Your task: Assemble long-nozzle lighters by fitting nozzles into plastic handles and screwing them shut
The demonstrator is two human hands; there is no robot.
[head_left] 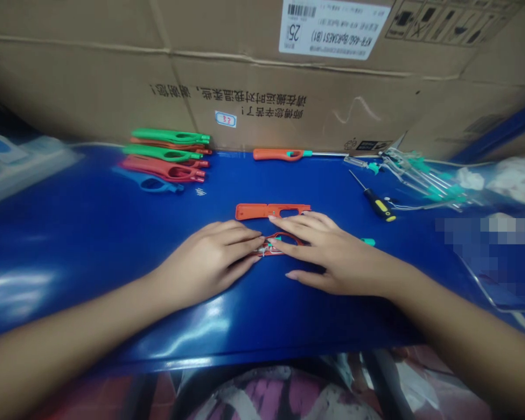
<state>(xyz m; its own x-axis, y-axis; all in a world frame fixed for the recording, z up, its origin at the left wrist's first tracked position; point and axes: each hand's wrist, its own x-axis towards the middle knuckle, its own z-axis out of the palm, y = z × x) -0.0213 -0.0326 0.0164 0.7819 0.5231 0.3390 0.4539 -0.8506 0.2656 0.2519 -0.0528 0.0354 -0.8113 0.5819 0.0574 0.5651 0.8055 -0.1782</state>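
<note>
Blue table (91, 233) — left hand (216, 254) pinches casing (273, 252), splayed right hand (339, 254) touching it.

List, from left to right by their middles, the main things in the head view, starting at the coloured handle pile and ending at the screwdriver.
Coloured handle pile, left hand, orange half-shell, right hand, screwdriver.

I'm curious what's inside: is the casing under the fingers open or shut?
Open: a teal part shows uncovered inside the casing.
</note>
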